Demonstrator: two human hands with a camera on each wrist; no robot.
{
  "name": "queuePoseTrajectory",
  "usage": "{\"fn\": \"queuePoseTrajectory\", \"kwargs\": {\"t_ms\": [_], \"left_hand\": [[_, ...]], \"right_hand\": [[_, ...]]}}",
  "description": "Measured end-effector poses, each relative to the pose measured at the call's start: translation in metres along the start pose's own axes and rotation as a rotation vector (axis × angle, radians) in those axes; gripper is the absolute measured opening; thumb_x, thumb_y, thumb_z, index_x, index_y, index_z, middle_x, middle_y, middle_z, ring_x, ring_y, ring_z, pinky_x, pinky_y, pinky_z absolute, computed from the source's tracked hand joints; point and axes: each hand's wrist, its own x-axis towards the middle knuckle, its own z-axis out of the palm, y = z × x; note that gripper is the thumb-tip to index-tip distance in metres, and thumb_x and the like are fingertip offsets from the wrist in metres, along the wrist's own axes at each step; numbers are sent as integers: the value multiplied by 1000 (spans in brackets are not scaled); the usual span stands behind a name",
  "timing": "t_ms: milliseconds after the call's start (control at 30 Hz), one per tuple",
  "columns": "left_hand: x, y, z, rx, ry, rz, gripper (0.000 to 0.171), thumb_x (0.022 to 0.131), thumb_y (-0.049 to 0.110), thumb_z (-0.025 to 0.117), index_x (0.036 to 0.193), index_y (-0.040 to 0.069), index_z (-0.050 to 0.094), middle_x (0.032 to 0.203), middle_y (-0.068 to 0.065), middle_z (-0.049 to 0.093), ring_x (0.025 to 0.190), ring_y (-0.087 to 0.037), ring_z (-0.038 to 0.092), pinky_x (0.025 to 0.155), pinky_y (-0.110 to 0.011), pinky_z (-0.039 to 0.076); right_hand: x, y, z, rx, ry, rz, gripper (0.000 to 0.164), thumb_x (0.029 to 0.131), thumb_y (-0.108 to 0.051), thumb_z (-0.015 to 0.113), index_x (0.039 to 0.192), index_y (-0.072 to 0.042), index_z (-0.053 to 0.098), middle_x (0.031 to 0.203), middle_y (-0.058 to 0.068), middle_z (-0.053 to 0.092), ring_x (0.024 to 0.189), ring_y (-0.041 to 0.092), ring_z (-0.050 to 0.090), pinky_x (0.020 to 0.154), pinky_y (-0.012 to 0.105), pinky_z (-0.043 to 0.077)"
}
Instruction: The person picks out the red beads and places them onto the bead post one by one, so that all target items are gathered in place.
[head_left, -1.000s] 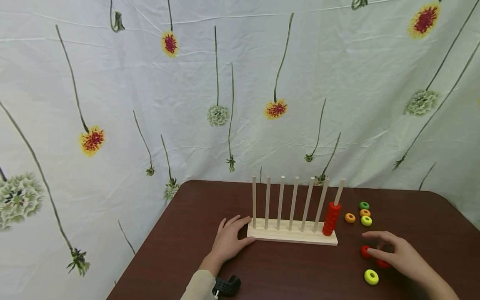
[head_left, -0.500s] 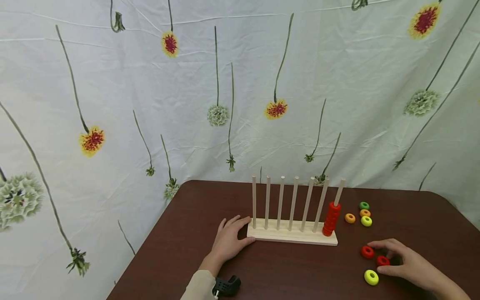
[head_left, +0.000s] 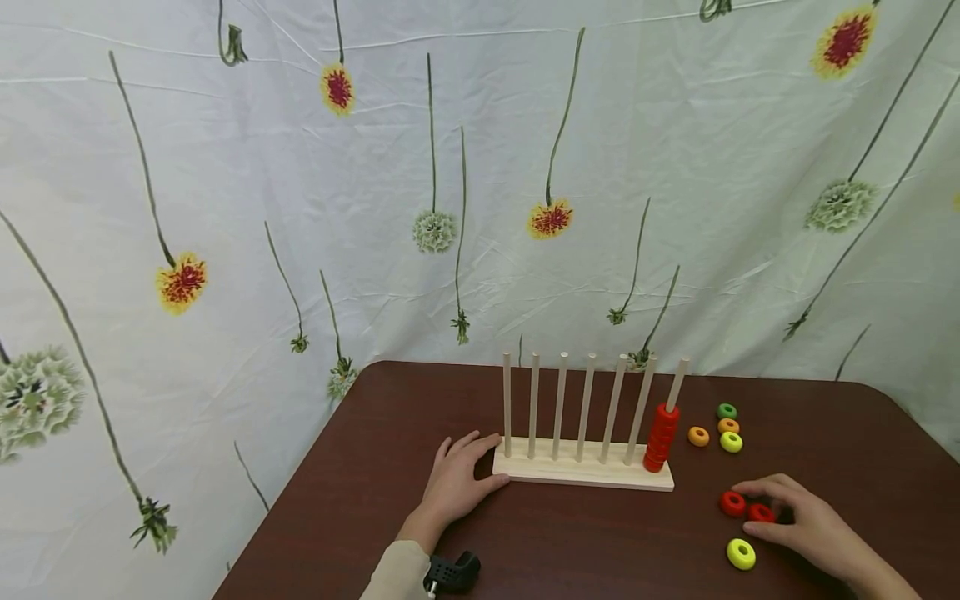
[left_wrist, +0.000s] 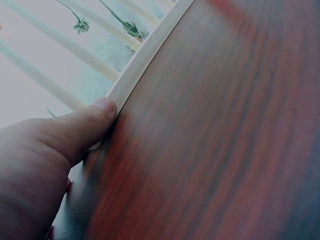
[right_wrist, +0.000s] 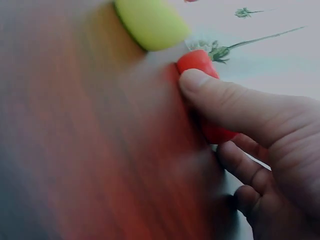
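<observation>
A wooden peg abacus [head_left: 585,473] stands on the dark brown table, a stack of red rings [head_left: 660,439] on its rightmost peg. My left hand [head_left: 459,479] grips the left end of its base; in the left wrist view, the thumb [left_wrist: 90,120] presses the base's front edge. At the right, two red rings lie side by side, a nearer red ring [head_left: 762,512] and a left red ring [head_left: 732,502]. My right hand [head_left: 806,521] pinches the nearer one, index fingertip at the left one. In the right wrist view, the thumb [right_wrist: 220,97] covers the middle of the red ring [right_wrist: 197,61].
A yellow ring [head_left: 741,554] lies just in front of the right hand. Farther back are a green ring [head_left: 727,411], two orange rings, one of them [head_left: 698,437] nearer the abacus, and another yellow ring [head_left: 731,442]. A flower-printed cloth [head_left: 480,275] hangs behind the table.
My right hand has come down around the nearer red ring and shifted it slightly away, closer to the left red ring. The left hand and abacus have stayed put.
</observation>
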Motion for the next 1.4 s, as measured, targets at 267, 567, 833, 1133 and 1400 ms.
{"fn": "queuePoseTrajectory", "kwargs": {"t_ms": [267, 567, 833, 1133, 1400], "left_hand": [[0, 0, 1, 6, 2, 0, 62, 88, 42, 75, 143, 19, 57, 144, -2, 59, 144, -31, 44, 122, -65, 18], [-1, -1, 0, 2, 10, 13, 62, 88, 41, 76, 142, 18, 58, 144, -2, 59, 144, -31, 44, 121, -65, 18], [-1, -2, 1, -7, 0, 9, 62, 88, 42, 75, 143, 18, 57, 144, -2, 59, 144, -31, 43, 122, -65, 17], [0, -1, 1, -6, -1, 3, 63, 88, 42, 75, 143, 19, 57, 144, -2, 59, 144, -30, 43, 122, -65, 17], [0, 1, 0, -10, 0, -1, 62, 88, 41, 75, 143, 18, 57, 144, -3, 59, 144, -31, 44, 122, -65, 17]], "right_hand": [[3, -7, 5, -70, 94, 47, 35, 83, -39, 80, 111, -20, 72, 98, -4, 58, 69, 1, 40, 58, 23, 30], [9, -12, 7, -107, 131, 51, 30, 84, -36, 79, 109, -19, 72, 94, -3, 59, 66, 3, 38, 56, 23, 29], [14, -20, 4, -107, 110, 69, 29, 85, -35, 78, 108, -18, 73, 103, 1, 65, 76, 9, 45, 62, 25, 36], [17, -23, 3, -103, 153, 55, 25, 84, -32, 80, 104, -18, 73, 105, 5, 67, 84, 16, 56, 68, 29, 45], [16, -29, 0, -103, 239, 8, 25, 82, -32, 83, 101, -19, 74, 102, 3, 68, 82, 13, 61, 66, 25, 47]]}}
